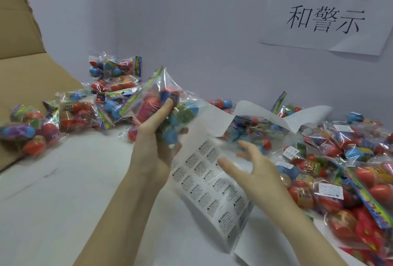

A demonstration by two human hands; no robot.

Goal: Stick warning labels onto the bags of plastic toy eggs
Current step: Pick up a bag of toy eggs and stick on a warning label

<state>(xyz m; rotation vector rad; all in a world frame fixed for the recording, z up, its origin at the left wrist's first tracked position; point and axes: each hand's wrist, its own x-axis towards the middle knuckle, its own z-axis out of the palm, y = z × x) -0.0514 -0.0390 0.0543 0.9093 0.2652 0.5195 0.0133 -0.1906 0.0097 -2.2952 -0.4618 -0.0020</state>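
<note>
Above the label sheet: 1 bag of toy eggs, my left hand gripping it, fingers curled. Over the sheet: my right hand, fingers spread, empty. Right of sheet: labelled bags.

Clear bags: red, blue eggs; white label sheet, black print.

Cardboard box sitting at far left, brown flap leaning up against the wall, its edge ragged. White paper sign hanging on the pale wall upper right; top line of characters showing faded gold, lower line showing black. Sign's bottom edge curling slightly. White tabletop lying underneath, showing faint grey scuff marks at left.
</note>
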